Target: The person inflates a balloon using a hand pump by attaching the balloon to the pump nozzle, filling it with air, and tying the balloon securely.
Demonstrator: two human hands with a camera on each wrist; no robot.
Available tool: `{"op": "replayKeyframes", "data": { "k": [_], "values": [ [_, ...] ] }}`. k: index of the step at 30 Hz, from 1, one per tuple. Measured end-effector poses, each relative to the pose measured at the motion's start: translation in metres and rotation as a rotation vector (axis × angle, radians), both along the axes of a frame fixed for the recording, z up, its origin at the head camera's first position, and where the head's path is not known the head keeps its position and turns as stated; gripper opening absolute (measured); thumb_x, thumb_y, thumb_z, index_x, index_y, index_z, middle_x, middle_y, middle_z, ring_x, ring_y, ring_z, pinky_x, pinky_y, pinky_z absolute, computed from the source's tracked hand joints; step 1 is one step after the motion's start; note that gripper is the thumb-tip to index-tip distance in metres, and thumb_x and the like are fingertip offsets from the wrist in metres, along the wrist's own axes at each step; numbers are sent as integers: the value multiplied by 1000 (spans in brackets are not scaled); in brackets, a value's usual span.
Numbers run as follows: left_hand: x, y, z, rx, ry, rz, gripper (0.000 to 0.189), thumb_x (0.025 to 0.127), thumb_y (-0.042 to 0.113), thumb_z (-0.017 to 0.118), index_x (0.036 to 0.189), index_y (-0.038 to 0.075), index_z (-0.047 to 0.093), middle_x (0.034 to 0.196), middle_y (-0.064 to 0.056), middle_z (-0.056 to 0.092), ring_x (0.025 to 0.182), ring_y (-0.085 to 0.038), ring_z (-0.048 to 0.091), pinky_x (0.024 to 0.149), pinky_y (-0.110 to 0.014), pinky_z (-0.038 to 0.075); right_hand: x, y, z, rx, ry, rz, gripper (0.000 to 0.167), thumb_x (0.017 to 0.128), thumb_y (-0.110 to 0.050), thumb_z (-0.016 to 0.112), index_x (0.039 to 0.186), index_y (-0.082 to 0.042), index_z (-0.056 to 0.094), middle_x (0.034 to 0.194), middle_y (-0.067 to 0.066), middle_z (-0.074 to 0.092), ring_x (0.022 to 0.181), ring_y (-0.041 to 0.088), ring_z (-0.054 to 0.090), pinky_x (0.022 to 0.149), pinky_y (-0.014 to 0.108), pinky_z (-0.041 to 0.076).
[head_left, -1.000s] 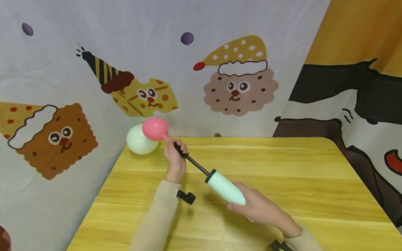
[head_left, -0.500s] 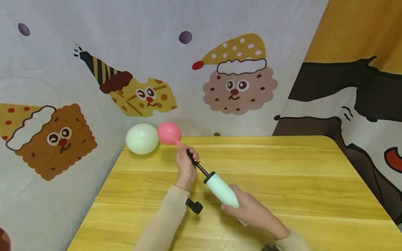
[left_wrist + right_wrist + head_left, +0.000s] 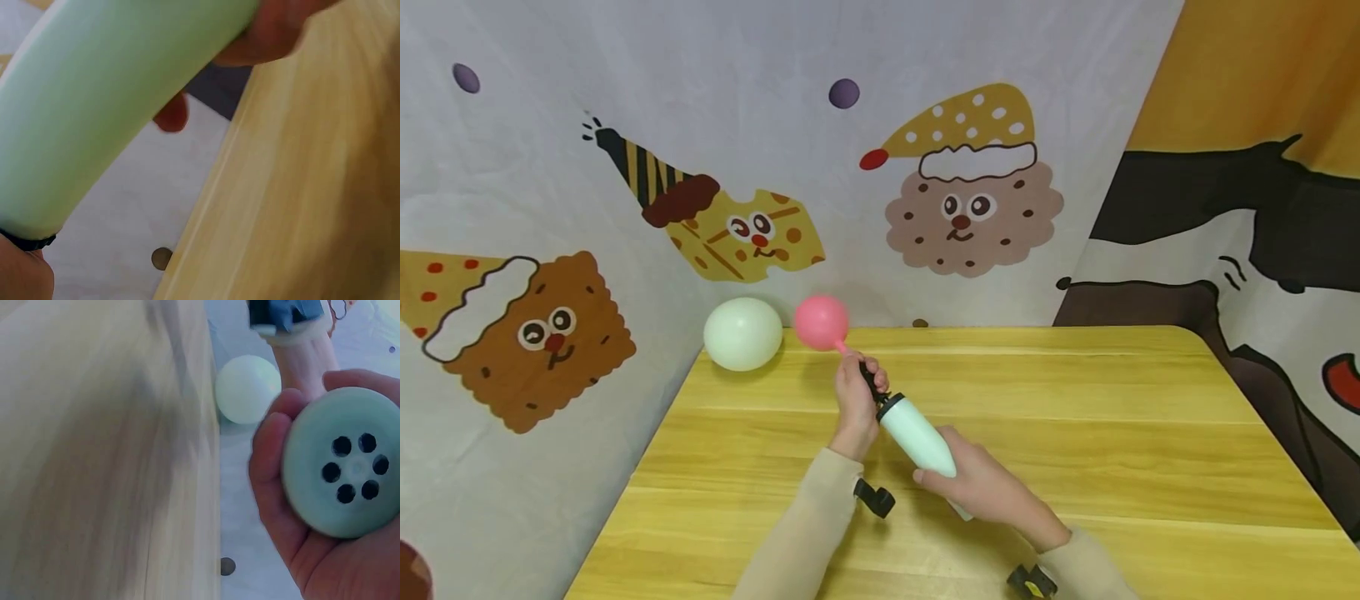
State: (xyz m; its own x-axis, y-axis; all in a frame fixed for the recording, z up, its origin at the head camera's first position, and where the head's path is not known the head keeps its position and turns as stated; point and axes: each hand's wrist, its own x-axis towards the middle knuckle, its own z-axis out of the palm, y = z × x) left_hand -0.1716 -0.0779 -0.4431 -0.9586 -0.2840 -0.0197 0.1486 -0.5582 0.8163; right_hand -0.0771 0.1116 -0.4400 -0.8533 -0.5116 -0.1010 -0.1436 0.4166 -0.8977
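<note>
A mint-green balloon pump (image 3: 919,435) slants across the middle of the head view, its black rod almost wholly inside the barrel. My left hand (image 3: 856,397) grips the pump's black nozzle end, fingers curled round it. From that hand sticks out a small, partly inflated pink balloon (image 3: 822,322), its neck pinched at the nozzle. My right hand (image 3: 981,479) holds the barrel near its rear end. In the right wrist view, the fingers (image 3: 270,447) wrap the barrel, whose round end cap (image 3: 356,465) has several dark holes.
A pale green inflated balloon (image 3: 742,334) sits at the table's back left corner, left of the pink one. The wooden table (image 3: 1112,433) reaches back to a cloth backdrop (image 3: 760,83) printed with cartoon biscuits. Each wrist bears a black strap mount (image 3: 876,498).
The barrel has slid along the rod toward my left hand, hiding the rod. Left hand and pink balloon have moved right, away from the pale balloon; the right hand has shifted slightly left.
</note>
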Motion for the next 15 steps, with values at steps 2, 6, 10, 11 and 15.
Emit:
{"op": "replayKeyframes", "data": {
  "k": [2, 6, 10, 11, 15],
  "values": [
    [-3, -2, 0, 5, -4, 29, 35, 112, 17, 31, 82, 10, 48, 67, 2, 48, 50, -7, 43, 47, -18, 37, 2, -1, 0, -3, -4, 6, 70, 99, -39, 70, 146, 4, 41, 83, 7, 62, 55, 14, 59, 44, 32, 53],
    [-9, -14, 6, 42, 12, 80, 34, 111, 14, 32, 81, 8, 47, 66, 2, 48, 50, -7, 43, 46, -18, 36, 6, 8, 5, 23, 9, 16, 69, 99, -41, 69, 148, -1, 43, 84, 5, 63, 57, 13, 60, 47, 32, 53],
    [-17, -33, 19, 93, 59, 119, 30, 112, 14, 31, 86, 8, 45, 68, 1, 49, 50, -8, 44, 46, -19, 38, 12, 30, 11, 41, 24, 68, 63, 101, -40, 68, 148, -5, 44, 89, 4, 63, 62, 13, 61, 52, 33, 54],
    [-18, -38, 22, 109, 71, 131, 30, 112, 14, 30, 87, 8, 44, 68, 0, 49, 50, -9, 44, 46, -19, 38, 14, 35, 12, 39, 26, 83, 63, 102, -40, 67, 148, -5, 43, 90, 4, 63, 62, 13, 61, 52, 33, 55],
    [-23, -49, 26, 155, 97, 159, 28, 113, 15, 30, 88, 10, 41, 70, 0, 48, 51, -9, 43, 47, -18, 37, 17, 47, 12, 32, 63, 108, 60, 102, -36, 68, 147, -4, 44, 95, 5, 64, 64, 11, 62, 54, 32, 55]
  ]
}}
